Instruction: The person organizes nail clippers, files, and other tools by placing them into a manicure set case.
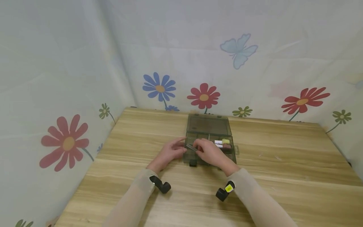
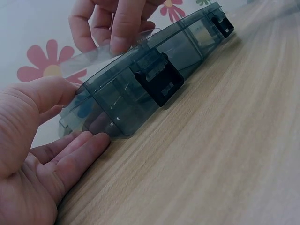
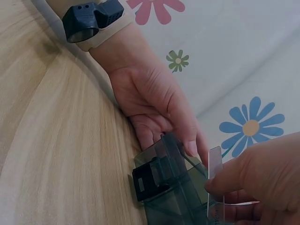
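A dark translucent plastic compartment box (image 1: 208, 124) lies on the table with its lid raised toward the back. My left hand (image 1: 171, 151) holds the left end of this box. In the left wrist view its thumb is at the upper rim and its other fingers lie low along the side wall. Between thumb and fingers, my right hand (image 1: 210, 153) pinches a clear flat plastic strip (image 3: 215, 161) over the left compartments. Small print shows on the strip. Black latches (image 2: 161, 79) hang on the box's front wall.
White-bodied small items with a yellow end (image 1: 225, 141) and a brown end (image 1: 227, 146) lie in the right compartments. The wood-grain table (image 1: 272, 151) extends around the box. A flower-printed cloth (image 1: 175, 56) hangs behind and to the left.
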`<state>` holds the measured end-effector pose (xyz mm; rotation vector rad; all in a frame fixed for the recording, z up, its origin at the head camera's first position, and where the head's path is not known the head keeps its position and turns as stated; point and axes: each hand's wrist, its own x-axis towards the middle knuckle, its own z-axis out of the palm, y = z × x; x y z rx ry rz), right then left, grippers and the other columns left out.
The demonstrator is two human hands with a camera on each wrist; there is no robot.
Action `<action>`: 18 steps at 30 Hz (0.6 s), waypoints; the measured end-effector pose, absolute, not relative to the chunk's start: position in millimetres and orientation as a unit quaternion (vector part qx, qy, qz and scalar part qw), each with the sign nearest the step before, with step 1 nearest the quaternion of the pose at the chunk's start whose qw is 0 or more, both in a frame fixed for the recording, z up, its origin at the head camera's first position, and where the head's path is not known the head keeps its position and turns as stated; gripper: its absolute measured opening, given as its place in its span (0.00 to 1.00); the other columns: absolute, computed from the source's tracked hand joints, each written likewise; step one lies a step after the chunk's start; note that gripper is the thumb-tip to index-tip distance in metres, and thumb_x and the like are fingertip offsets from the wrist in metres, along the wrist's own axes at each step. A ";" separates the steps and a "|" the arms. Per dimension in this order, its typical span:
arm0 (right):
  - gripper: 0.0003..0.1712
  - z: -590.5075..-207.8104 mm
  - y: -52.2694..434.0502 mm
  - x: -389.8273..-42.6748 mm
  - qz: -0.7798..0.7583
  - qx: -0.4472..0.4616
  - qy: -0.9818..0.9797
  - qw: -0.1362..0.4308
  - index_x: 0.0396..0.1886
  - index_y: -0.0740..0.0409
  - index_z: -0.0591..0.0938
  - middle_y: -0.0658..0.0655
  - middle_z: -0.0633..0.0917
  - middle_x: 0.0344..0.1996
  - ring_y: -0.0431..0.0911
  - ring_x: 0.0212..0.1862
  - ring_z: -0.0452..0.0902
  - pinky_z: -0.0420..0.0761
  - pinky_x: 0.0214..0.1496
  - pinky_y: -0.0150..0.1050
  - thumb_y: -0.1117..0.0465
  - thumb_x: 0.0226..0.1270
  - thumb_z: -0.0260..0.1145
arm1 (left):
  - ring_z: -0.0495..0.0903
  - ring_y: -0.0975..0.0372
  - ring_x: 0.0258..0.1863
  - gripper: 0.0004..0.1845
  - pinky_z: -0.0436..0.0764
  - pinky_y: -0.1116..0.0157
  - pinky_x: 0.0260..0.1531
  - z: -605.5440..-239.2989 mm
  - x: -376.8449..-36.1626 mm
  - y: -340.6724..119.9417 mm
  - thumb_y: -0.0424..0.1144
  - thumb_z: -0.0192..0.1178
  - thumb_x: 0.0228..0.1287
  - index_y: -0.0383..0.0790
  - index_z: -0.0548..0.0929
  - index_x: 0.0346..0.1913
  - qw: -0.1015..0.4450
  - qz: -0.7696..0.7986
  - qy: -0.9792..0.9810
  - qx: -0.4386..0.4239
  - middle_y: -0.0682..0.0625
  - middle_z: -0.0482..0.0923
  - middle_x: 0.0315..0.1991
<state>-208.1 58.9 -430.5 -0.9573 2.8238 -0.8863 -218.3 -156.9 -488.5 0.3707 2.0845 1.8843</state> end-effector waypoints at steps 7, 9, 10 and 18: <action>0.12 -436.0 57.9 -211.2 -0.279 -0.295 0.913 0.028 0.44 0.58 0.79 0.49 0.74 0.27 0.40 0.27 0.68 0.71 0.28 0.35 0.68 0.60 0.65 | 0.73 0.54 0.54 0.31 0.79 0.59 0.44 -498.2 -222.4 -154.5 0.43 0.63 0.61 0.53 0.66 0.67 0.142 0.656 0.731 0.121 0.43 0.70 0.59; 0.13 -436.2 58.8 -211.2 -0.279 -0.297 0.913 0.027 0.45 0.59 0.78 0.50 0.74 0.28 0.41 0.28 0.69 0.72 0.29 0.36 0.68 0.60 0.66 | 0.74 0.54 0.53 0.31 0.79 0.59 0.44 -498.3 -222.3 -153.8 0.44 0.63 0.60 0.53 0.67 0.66 0.139 0.658 0.730 0.117 0.44 0.71 0.58; 0.14 -436.1 59.3 -211.2 -0.279 -0.298 0.913 0.026 0.46 0.59 0.78 0.51 0.75 0.29 0.41 0.29 0.69 0.72 0.30 0.36 0.68 0.59 0.66 | 0.74 0.55 0.53 0.30 0.79 0.59 0.44 -498.2 -222.3 -153.5 0.43 0.63 0.60 0.53 0.67 0.66 0.138 0.659 0.730 0.117 0.44 0.71 0.58; 0.14 -431.4 63.7 -211.4 -0.283 -0.297 0.911 0.027 0.46 0.60 0.79 0.49 0.76 0.28 0.40 0.29 0.70 0.72 0.30 0.36 0.69 0.59 0.65 | 0.74 0.54 0.53 0.30 0.79 0.59 0.44 -499.5 -223.3 -154.1 0.40 0.63 0.61 0.50 0.67 0.66 0.137 0.670 0.721 0.112 0.43 0.72 0.57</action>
